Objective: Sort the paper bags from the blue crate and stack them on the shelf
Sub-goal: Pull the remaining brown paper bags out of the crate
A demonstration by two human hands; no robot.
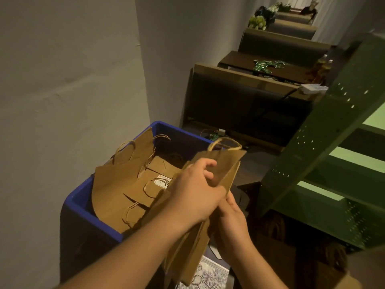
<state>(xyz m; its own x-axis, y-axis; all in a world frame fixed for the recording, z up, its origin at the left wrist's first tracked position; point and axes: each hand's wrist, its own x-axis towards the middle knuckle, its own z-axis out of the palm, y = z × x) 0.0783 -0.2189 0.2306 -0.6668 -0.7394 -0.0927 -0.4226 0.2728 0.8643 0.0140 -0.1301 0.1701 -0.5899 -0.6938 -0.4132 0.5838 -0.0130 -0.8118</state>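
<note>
A blue crate (83, 202) stands against the wall at lower left, filled with several flat brown paper bags (116, 184) with twine handles. Over the crate's right edge I hold one brown paper bag (229, 163) upright, its handle at the top. My left hand (193, 192) grips the bag's near face, fingers curled over its edge. My right hand (231, 222) holds the bag lower down from the right side, partly hidden behind my left hand. The green metal shelf (325, 163) stands to the right, its lit boards bare.
Dark booth seats and a table (260, 67) with green packets run along the wall beyond the crate. A patterned box (208, 274) lies on the floor under the held bag. A brown bag (302, 265) sits at lower right. A person sits far back.
</note>
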